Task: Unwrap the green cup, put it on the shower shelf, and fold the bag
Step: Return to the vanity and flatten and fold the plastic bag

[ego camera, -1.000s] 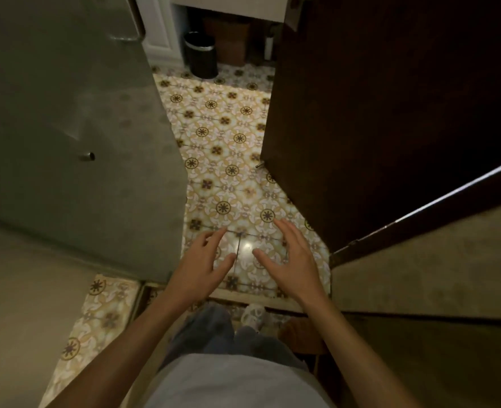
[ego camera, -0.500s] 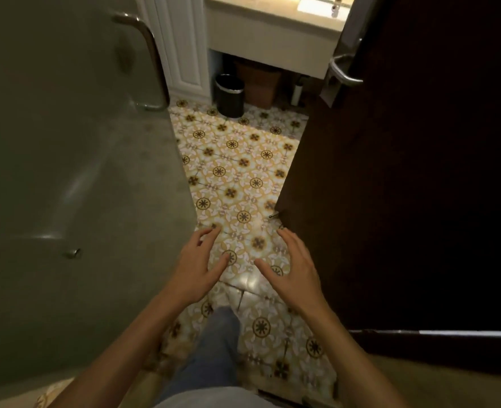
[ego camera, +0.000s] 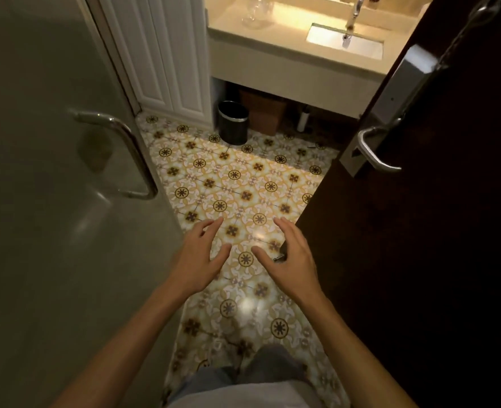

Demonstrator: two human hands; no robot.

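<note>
No green cup, bag or shower shelf shows in the head view. My left hand [ego camera: 197, 259] and my right hand [ego camera: 291, 257] are stretched out in front of me over the patterned floor tiles [ego camera: 237, 184], palms down. The fingers of both are spread and hold nothing. The two hands are about a hand's width apart.
A frosted glass door [ego camera: 52, 201] with a chrome handle [ego camera: 125, 151] stands on my left. A dark wooden door [ego camera: 419, 231] with a lever handle [ego camera: 372, 154] stands open on my right. Ahead are a vanity counter [ego camera: 287, 69] with a sink [ego camera: 346, 44], a black bin [ego camera: 233, 122] and a white cabinet [ego camera: 166, 63].
I have stepped forward through the doorway into the bathroom. The view has tilted up, bringing the sink and counter into sight. Both hands stay open and empty.
</note>
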